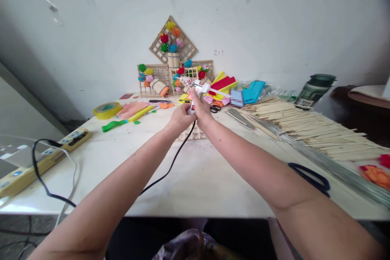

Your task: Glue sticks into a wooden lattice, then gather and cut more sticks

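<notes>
A white hot glue gun (201, 86) is held up over the middle of the table, with a pale glue stick (219, 93) jutting from its rear to the right. My right hand (201, 107) is closed around its body and handle. Lower down, my left hand (182, 116) is closed on the bottom of the handle, its fingers partly hidden. A black cord (174, 158) runs from the handle down toward the left. Under the hands lies a small lattice of sticks (196, 133), mostly covered by them. The gun's front overlaps the flower decorations behind, so its tip is hard to make out.
Lattice panels with paper flowers (173, 42) lean on the wall. Left are yellow tape (107, 110) and a power strip (45, 160). Right are wooden sticks (304, 126), dark-handled scissors (310, 178), a green bottle (317, 90) and blue paper (254, 91).
</notes>
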`<action>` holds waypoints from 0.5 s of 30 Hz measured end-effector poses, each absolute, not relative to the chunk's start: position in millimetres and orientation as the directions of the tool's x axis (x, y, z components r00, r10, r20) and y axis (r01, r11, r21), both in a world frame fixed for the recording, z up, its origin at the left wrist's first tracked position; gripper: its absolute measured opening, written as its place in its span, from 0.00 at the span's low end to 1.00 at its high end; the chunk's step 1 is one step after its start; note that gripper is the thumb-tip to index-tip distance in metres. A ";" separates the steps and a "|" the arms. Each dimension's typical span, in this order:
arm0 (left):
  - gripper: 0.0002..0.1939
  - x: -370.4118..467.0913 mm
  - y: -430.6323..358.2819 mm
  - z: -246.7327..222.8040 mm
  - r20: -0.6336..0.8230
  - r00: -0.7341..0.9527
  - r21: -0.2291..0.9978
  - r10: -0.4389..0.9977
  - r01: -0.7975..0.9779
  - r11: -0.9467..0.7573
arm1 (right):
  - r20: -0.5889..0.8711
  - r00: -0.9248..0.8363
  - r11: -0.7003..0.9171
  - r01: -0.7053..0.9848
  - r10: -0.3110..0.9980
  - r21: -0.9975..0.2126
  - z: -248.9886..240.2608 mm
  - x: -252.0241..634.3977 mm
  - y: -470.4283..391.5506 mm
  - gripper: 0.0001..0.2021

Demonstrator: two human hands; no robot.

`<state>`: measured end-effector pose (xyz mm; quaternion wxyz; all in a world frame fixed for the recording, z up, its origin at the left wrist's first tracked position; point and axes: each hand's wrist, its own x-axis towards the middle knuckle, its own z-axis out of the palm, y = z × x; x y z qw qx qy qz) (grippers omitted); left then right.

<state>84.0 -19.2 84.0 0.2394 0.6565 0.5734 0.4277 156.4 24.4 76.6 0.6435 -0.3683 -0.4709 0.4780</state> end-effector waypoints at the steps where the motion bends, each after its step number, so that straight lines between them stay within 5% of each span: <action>1: 0.09 79.0 -20.1 83.4 0.311 -0.045 0.766 0.949 0.604 -0.223 | 0.256 0.063 0.263 -0.250 0.965 -0.932 77.0 151.1 25.5 0.29; 5: 0.08 56.3 -18.0 77.8 0.384 -0.093 0.598 0.919 0.783 -0.170 | 0.338 -0.146 0.313 -0.168 0.930 -0.935 73.9 139.9 26.8 0.26; 8: 0.13 26.9 -10.3 71.3 0.379 -0.136 0.606 0.916 0.784 -0.134 | 0.399 -0.292 0.395 -0.075 0.869 -0.916 61.5 144.1 26.8 0.21; 10: 0.16 0.6 -5.4 67.0 0.327 -0.159 0.587 0.931 0.807 -0.068 | 0.355 -0.269 0.380 0.047 0.896 -0.924 49.0 153.5 29.1 0.20; 15: 0.17 -62.4 -5.4 57.8 0.105 -0.240 0.323 0.965 0.926 0.195 | 0.333 -0.061 0.337 0.278 0.941 -0.900 19.3 195.9 48.6 0.18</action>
